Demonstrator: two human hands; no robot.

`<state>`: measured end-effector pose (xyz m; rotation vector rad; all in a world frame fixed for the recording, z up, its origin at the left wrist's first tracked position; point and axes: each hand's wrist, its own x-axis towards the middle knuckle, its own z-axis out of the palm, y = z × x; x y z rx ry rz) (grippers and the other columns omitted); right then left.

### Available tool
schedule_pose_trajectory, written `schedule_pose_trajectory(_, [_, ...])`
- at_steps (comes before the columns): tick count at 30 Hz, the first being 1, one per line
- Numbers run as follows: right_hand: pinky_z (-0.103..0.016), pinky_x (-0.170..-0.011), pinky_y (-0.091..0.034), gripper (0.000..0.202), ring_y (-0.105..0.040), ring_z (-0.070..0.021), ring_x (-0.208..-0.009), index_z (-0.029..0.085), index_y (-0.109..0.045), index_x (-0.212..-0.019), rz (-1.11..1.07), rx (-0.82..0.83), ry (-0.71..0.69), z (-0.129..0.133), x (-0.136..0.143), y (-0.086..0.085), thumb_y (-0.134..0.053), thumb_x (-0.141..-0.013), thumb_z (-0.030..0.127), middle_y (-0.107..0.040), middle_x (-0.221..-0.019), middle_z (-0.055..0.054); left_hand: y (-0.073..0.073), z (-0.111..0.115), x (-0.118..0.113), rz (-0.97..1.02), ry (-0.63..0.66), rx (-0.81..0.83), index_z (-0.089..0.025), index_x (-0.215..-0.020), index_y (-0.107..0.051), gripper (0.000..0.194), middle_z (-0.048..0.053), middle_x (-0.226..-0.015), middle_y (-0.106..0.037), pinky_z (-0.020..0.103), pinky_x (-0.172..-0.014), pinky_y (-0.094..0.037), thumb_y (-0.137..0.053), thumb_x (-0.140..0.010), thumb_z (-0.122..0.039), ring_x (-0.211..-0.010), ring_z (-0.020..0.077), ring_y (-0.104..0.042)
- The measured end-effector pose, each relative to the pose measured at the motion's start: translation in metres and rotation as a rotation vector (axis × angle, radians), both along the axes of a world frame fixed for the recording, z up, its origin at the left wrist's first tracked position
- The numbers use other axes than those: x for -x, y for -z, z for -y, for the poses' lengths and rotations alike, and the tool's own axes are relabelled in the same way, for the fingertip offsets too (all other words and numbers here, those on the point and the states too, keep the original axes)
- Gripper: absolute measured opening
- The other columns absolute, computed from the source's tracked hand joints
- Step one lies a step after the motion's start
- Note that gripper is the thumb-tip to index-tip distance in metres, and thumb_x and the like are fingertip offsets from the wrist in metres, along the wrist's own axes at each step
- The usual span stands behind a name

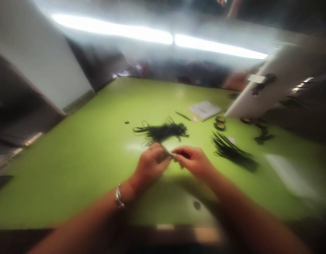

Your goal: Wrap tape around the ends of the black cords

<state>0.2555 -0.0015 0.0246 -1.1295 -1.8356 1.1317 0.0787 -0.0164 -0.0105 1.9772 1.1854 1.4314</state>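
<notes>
Both hands meet over the middle of the green table (99, 155). My left hand (154, 160) is closed, its thumb and fingers pinching a thin dark strand that reaches toward the right hand. My right hand (191, 159) pinches at the other side of that small piece, its fingertips almost touching the left ones. Blur hides the exact shape of the held piece. Just beyond the hands lies a tangled bundle of black looped cords (165, 131). A second bundle of black cords (231, 151) rests to the right of my right hand.
A white notepad (204, 110) and a dark pen (183, 115) lie farther back, near dark tape rolls (220, 123). A small black piece (127, 122) is at left, a dark round spot (197, 205) near the front. A white panel (253, 91) stands at right.
</notes>
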Motion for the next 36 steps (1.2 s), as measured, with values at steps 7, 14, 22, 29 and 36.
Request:
schedule_pose_trajectory(7, [-0.020,-0.048,-0.037,0.010,-0.047,-0.0072,-0.052,0.015,-0.068,-0.073,-0.035,0.113,-0.003,-0.001,0.000,-0.005,-0.061,-0.074,0.022,-0.057,-0.058,0.003,0.001,-0.001,-0.001,-0.032,-0.014,0.018,-0.016,-0.073,-0.062,0.011,0.002,-0.072,-0.057,0.027,-0.060,-0.042,-0.066,-0.082,-0.021,-0.067,0.0140,-0.051])
schedule_pose_trajectory(14, [-0.022,-0.050,-0.037,0.013,-0.045,-0.0082,-0.054,0.016,-0.068,-0.074,-0.144,0.191,0.125,-0.005,0.000,-0.003,-0.063,-0.073,0.028,-0.057,-0.061,0.003,-0.005,0.006,-0.004,0.131,0.126,0.346,-0.018,-0.105,-0.066,0.025,0.006,-0.088,-0.066,0.030,-0.068,-0.050,-0.065,-0.082,-0.029,-0.071,0.0157,-0.062])
schedule_pose_trajectory(22, [-0.024,-0.063,-0.043,0.012,-0.056,-0.0118,-0.064,0.017,-0.069,-0.075,0.051,-0.098,0.128,-0.002,0.004,0.000,-0.058,-0.078,0.021,-0.066,-0.069,0.000,-0.014,0.008,-0.004,0.493,0.318,0.990,-0.019,-0.118,-0.061,0.048,0.006,-0.079,-0.067,0.024,-0.050,-0.043,-0.070,-0.071,-0.022,-0.056,0.0141,-0.060])
schedule_pose_trajectory(29, [-0.025,-0.065,-0.047,0.012,-0.059,-0.0125,-0.067,0.017,-0.069,-0.074,0.061,-0.154,0.063,-0.002,0.003,0.004,-0.059,-0.079,0.020,-0.068,-0.071,-0.001,-0.011,0.010,-0.007,0.556,0.258,0.893,-0.010,-0.074,-0.067,0.033,-0.001,-0.046,-0.048,0.020,-0.040,-0.025,-0.068,-0.078,-0.042,-0.041,0.0068,-0.038])
schedule_pose_trajectory(36, [-0.022,-0.049,-0.046,0.014,-0.052,-0.0086,-0.051,0.017,-0.068,-0.082,-0.065,-0.013,0.146,-0.003,-0.001,-0.002,-0.063,-0.077,0.029,-0.063,-0.065,0.001,-0.011,0.010,-0.009,0.667,0.189,0.865,-0.012,-0.072,-0.066,0.027,-0.004,-0.042,-0.043,0.020,-0.038,-0.020,-0.073,-0.074,-0.038,-0.037,0.0051,-0.032])
